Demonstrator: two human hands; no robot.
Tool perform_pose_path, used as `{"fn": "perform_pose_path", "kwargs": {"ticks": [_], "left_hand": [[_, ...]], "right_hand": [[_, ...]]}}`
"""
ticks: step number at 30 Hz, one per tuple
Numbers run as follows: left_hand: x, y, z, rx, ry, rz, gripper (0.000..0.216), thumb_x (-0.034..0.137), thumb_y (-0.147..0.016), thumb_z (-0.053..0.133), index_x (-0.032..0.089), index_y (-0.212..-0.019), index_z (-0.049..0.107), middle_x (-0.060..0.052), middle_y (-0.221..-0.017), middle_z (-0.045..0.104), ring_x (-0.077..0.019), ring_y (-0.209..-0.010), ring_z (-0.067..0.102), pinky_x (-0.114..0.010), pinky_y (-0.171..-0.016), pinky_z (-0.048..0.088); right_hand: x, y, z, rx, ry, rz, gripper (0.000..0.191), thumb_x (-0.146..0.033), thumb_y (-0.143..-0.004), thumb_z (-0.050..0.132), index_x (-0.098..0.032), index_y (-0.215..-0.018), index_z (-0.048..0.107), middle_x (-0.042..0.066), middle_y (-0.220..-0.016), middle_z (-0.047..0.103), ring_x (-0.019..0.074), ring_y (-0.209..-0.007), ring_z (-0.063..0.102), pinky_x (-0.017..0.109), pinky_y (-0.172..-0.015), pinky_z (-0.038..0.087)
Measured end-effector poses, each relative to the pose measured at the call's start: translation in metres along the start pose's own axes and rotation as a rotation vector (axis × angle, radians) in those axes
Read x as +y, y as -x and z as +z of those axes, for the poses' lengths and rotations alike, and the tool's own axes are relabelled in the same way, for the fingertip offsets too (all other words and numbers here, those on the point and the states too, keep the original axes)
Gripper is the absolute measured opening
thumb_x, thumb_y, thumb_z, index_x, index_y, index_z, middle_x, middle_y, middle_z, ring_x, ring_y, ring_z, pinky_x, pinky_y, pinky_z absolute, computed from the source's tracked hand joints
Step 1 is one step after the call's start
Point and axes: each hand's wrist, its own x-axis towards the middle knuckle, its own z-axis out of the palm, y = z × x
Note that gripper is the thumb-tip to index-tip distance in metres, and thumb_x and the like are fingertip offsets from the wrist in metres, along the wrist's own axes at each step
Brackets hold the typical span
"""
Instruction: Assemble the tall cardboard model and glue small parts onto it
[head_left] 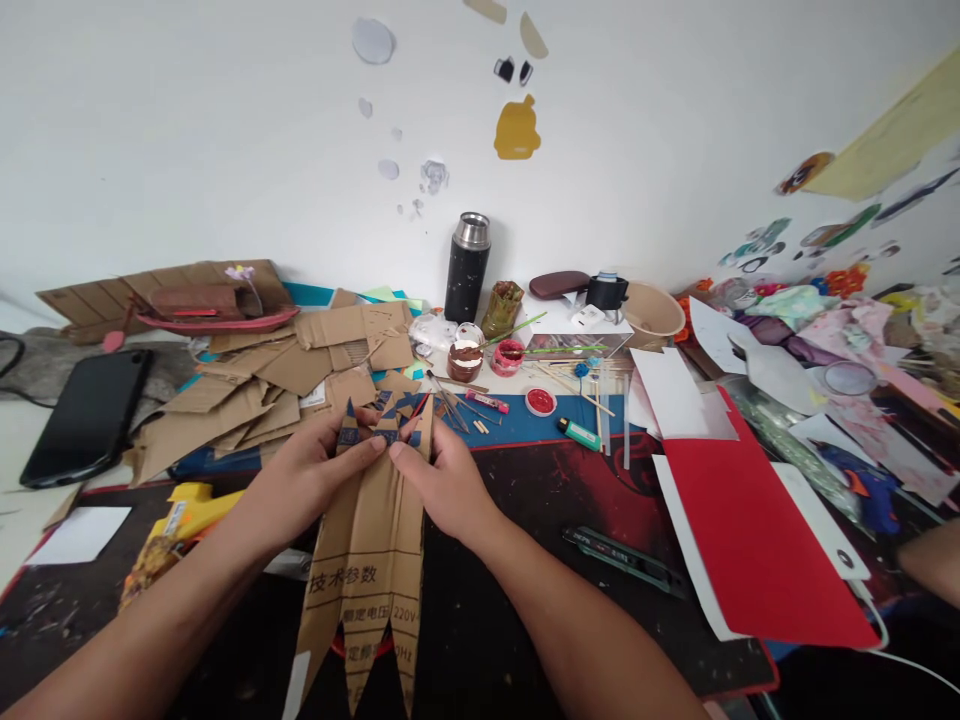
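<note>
Near the front edge of the worktop (517,480), left hand (321,468) and right hand (452,485) pinched creased cardboard (375,535) that over-squeezing risked tearing.

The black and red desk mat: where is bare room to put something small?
The mat looks bare between the right hand and the long dark-green tool. Another bare patch lies nearer, between that tool, the right forearm and the white sheet under the red one. Behind is crowded: flat brown cardboard pieces at left, small round paint pots in the middle.
</note>
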Motion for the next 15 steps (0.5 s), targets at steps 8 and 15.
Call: {"fn": "perform_pose_path", "kwargs": {"ticks": [8,15], "left_hand": [[0.007,0.004,-0.002,-0.07,-0.065,0.076,0.052,0.07,-0.074,0.089,0.028,-0.103,0.08,-0.005,-0.095,0.087,-0.0373,-0.099,0.082,-0.044,-0.085,0.069],[0.0,0.0,0.005,-0.012,-0.188,0.198,0.042,0.066,-0.081,0.081,0.029,-0.101,0.08,-0.006,-0.102,0.088,-0.0394,-0.109,0.081,-0.052,-0.108,0.064]], "right_hand": [[-0.003,0.002,0.001,-0.003,0.094,-0.053,0.02,-0.044,-0.089,0.067,-0.026,-0.092,0.058,-0.004,-0.081,0.055,0.0186,-0.076,0.051,0.034,-0.075,0.044],[0.006,-0.001,0.001,0.032,0.175,-0.065,0.016,-0.04,-0.09,0.064,-0.027,-0.092,0.056,-0.004,-0.08,0.056,0.0199,-0.076,0.052,0.034,-0.075,0.044]]}}
